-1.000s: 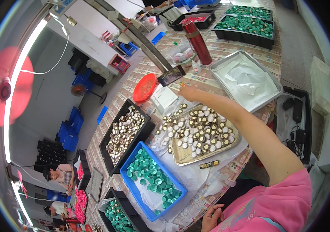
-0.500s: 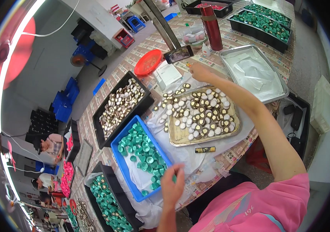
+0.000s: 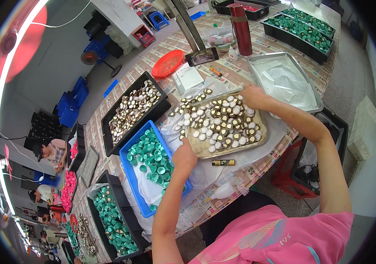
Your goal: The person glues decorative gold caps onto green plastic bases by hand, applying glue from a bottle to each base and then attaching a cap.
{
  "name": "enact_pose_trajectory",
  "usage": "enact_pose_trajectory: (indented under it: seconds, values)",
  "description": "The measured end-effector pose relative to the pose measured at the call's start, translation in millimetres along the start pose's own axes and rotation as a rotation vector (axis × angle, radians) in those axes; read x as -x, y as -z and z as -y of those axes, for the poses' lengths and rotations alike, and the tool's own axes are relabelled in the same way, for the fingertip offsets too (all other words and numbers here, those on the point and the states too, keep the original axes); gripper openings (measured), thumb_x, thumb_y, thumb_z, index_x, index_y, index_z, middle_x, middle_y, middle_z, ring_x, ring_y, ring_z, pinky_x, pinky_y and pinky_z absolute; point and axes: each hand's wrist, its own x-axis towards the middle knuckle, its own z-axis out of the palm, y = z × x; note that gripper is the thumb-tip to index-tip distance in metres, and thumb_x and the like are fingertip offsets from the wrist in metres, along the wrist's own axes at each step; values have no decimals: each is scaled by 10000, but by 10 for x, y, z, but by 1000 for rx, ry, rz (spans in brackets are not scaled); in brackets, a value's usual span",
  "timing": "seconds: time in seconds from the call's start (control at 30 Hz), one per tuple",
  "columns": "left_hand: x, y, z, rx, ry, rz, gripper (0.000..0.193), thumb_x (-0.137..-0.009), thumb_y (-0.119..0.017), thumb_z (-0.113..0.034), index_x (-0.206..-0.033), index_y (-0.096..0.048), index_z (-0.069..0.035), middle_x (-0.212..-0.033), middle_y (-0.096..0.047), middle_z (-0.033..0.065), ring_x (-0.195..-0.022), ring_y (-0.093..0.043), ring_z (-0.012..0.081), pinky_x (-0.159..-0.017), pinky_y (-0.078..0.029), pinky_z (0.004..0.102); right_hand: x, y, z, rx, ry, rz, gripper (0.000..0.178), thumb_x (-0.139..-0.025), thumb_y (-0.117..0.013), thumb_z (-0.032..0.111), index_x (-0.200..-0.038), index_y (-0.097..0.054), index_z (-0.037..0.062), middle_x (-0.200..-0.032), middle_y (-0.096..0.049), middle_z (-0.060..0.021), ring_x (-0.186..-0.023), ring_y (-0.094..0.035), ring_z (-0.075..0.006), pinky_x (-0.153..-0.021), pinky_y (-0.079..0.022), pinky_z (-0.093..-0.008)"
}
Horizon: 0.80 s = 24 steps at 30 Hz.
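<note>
Before me is a shallow metal tray (image 3: 202, 151) spread with many small round caps (image 3: 223, 127), some showing white faces and others dark rims with gold centres. My left hand (image 3: 184, 157) is closed at the tray's left edge. At the far right corner, my right hand (image 3: 255, 97) has its fingers curled over the rim. Left of the tray, a blue bin (image 3: 141, 203) holds green cup-shaped caps (image 3: 155, 160); my left forearm passes over its right side. More round caps lie loose on plastic sheeting past the tray's far left edge.
A black bin of white and gold caps (image 3: 104, 125) stands at left, another with green caps (image 3: 128, 215) nearer. Beyond are a red plate (image 3: 167, 63), a propped phone (image 3: 202, 57), a small orange-yellow item (image 3: 215, 71), a red thermos (image 3: 241, 33) and an empty-looking silver tray (image 3: 254, 66).
My right hand has come back from near the phone to the tray's corner; the small orange-yellow item now lies on the table. My left hand has moved up from the blue bin to the tray's edge.
</note>
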Motion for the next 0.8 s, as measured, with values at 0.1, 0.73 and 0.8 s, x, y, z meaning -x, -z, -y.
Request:
enact_pose_trajectory:
  seconds: [0.1, 0.73, 0.8]
  values:
    - [101, -6, -65, 63, 23, 83, 417, -755, -628, -164, -1085, -413, -25, -926, -633, 277, -887, -621, 427, -773, -488, 492, -90, -97, -115, 16, 25, 87, 262, -770, -566, 39, -1012, -664, 50, -1107, -584, -168, -1103, -519, -350, -877, -488, -415]
    - [46, 13, 218, 272, -73, 35, 388, -723, -686, -169, -1029, -502, -17, -868, -645, 244, -864, -617, 420, -766, -471, 459, -270, -483, 1329, -281, 579, 153, 417, -841, -624, 342, -1198, -588, 130, -1346, -475, -112, -1210, -444, -329, -997, -364, -448]
    - [-126, -19, 352, 344, -59, -130, 327, -728, -666, -144, -991, -526, -10, -829, -647, 224, -856, -621, 410, -748, -470, 465, -325, -503, 1118, -522, 614, -101, 367, -816, -639, 330, -1116, -640, 117, -1202, -575, -111, -1083, -526, -327, -939, -416, -431]
